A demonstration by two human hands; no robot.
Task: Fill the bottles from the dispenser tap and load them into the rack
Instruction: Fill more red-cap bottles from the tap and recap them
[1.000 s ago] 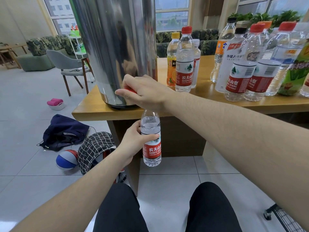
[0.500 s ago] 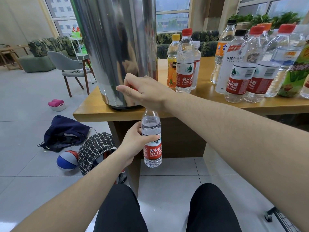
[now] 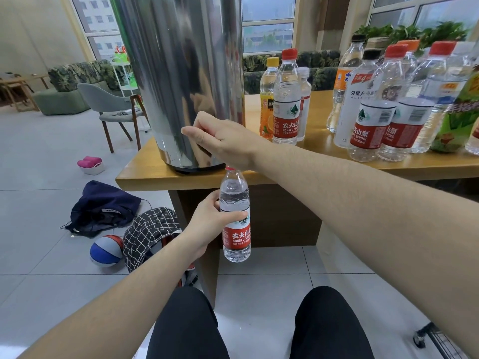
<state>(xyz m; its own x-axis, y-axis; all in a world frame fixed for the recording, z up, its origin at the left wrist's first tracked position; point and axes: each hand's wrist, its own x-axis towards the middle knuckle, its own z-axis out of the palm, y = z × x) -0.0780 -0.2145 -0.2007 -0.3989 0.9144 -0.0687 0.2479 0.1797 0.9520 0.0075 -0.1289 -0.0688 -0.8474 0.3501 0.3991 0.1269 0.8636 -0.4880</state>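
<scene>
Your left hand (image 3: 207, 224) grips the bottle (image 3: 235, 218) upright at centre frame, mouth just under the table (image 3: 145, 174) edge, below the dispenser (image 3: 178, 73). Over the last second the bottle has held its place. Your right hand (image 3: 220, 141) has loosened: fingers now loosely curled over the tap, which is hidden; whether they pinch it I cannot tell. Water stands near the shoulder. Judgement: filling is ending. The rack (image 3: 438, 340) waits at lower right.

We see bright, soft daylight from the tall paned windows (image 3: 268, 24) behind; the tall polished steel dispenser drum (image 3: 181, 81) shows streaked reflections. Shadows are faint. Wide-angle bending curves the edges; focus stays fairly sharp.
</scene>
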